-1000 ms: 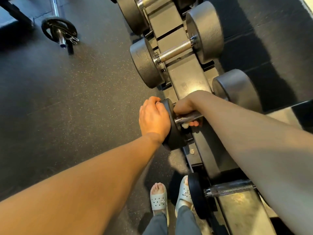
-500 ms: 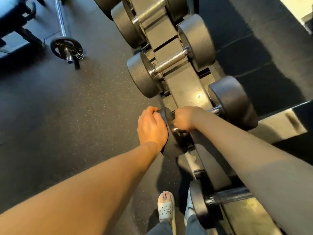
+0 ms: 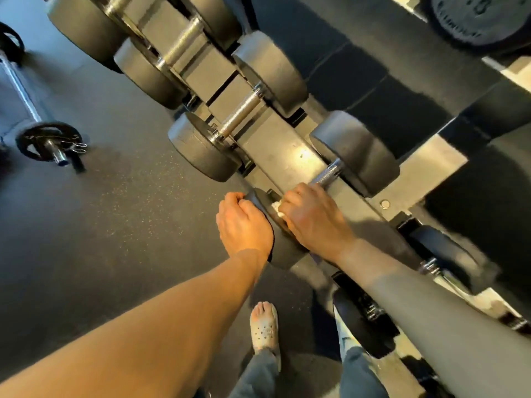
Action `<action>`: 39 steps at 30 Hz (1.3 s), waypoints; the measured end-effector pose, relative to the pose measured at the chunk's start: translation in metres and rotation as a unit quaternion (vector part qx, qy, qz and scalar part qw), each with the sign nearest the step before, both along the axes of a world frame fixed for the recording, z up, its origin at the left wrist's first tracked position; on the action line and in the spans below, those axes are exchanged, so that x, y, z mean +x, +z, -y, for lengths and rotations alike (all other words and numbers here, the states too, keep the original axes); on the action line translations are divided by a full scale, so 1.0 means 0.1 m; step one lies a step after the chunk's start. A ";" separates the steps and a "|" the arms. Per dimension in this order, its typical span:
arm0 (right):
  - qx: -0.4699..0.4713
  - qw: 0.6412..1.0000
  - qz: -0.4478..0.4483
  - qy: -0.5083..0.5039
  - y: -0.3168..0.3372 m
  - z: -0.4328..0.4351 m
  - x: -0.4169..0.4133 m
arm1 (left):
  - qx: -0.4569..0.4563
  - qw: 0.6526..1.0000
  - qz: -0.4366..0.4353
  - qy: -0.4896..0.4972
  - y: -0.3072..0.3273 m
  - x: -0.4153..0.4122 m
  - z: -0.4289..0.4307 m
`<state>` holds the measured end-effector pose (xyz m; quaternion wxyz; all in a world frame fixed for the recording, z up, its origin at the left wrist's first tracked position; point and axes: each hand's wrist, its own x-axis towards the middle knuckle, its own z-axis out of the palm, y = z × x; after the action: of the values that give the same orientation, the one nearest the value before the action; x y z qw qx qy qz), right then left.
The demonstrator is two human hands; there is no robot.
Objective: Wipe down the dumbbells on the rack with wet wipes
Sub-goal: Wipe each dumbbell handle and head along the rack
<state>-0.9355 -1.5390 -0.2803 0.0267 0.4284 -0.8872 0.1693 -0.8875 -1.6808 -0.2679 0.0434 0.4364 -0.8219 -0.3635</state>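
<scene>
**Both hands on one dumbbell**

The fingers of the right hand [image 3: 313, 219] curl round a white wipe [image 3: 276, 209], pressing it against the handle's near end. The left hand [image 3: 244, 222] grips the near head of the dumbbell [image 3: 327, 175], which lies across the rack [image 3: 273, 150].

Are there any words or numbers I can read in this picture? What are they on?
No text here can be read for sure.
Weight plate: raised characters on its face, too blurred to read.
Dumbbell being wiped, rack, wet wipe and sandal: no text shows.
</scene>
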 end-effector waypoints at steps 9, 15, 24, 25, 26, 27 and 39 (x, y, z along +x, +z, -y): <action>-0.227 0.869 0.184 -0.399 -0.06 -0.05 0.18 | 0.012 1.000 0.000 -0.021 -0.02 -0.03 0.06; -0.334 0.739 0.389 -0.436 -0.09 0.21 0.42 | 0.010 1.000 0.017 -0.025 -0.03 -0.04 0.07; -0.551 0.555 0.248 -0.572 -0.03 0.28 0.07 | 0.015 0.999 0.020 -0.024 0.01 -0.02 0.06; -0.538 0.581 0.261 -0.552 -0.06 0.35 0.15 | 0.015 1.000 0.019 -0.018 0.01 -0.02 0.05; -0.507 0.612 0.300 -0.528 -0.05 0.42 0.25 | 0.015 1.000 0.017 -0.014 0.01 -0.03 0.05; -0.457 0.639 0.356 -0.506 -0.05 0.47 0.36 | 0.014 1.000 0.017 -0.012 0.01 -0.03 0.05; -0.666 0.280 0.332 -0.606 0.03 0.44 -0.20 | 0.017 1.000 0.011 -0.014 0.05 -0.04 0.05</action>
<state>-0.9558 -1.5829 -0.2775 0.1010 -0.4915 -0.4044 0.7646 -0.8917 -1.6857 -0.2629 0.0213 0.4295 -0.8221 -0.3732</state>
